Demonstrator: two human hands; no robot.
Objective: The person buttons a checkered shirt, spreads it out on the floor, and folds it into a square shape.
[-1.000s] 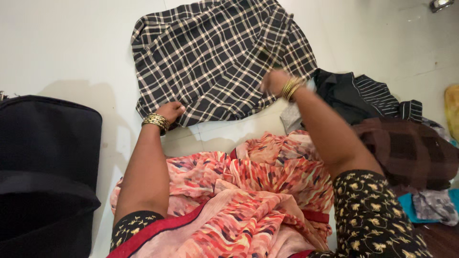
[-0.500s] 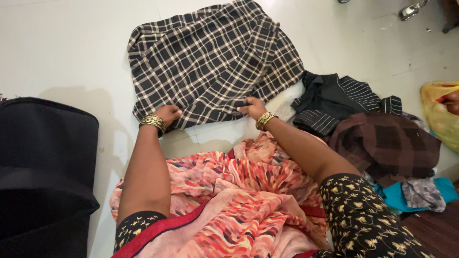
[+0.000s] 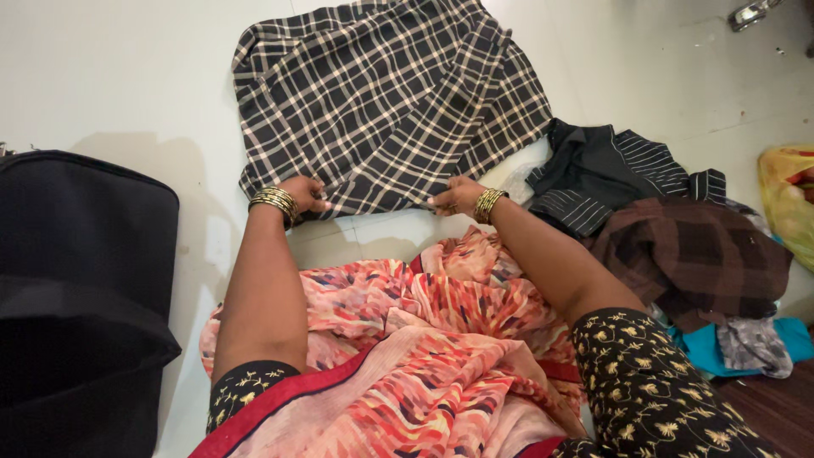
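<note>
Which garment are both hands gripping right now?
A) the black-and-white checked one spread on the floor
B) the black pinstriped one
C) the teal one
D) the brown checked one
A: the left hand and right hand both pinch the near edge of the checked garment; the pinstriped garment lies untouched beside it.

A seated person spreads a black-and-white checked cloth flat on the pale floor, the left hand and right hand each pinching its near hem. A black bag stands at left. At right lies a heap of clothes, apparently a striped dark garment on top.
</note>
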